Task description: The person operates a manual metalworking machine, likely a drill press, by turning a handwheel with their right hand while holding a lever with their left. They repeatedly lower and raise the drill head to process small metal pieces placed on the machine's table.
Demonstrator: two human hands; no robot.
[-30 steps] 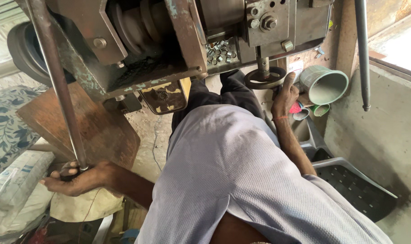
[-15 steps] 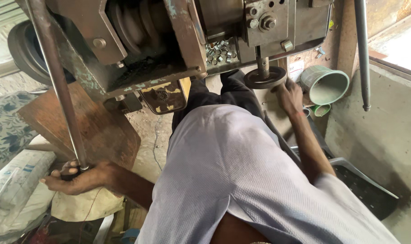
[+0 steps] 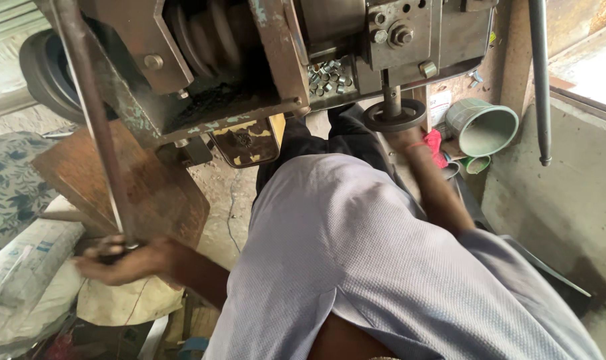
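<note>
Steel lever (image 3: 93, 120) gripped by left hand (image 3: 126, 259); right hand (image 3: 404, 139) under round die (image 3: 394, 116)

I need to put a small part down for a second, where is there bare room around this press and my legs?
Bare concrete floor shows between the brown board and your dark trousers. The grey ledge right of the green cup is bare too. It is crowded under the die, where your right hand reaches, and around your left hand on the lever.
</note>
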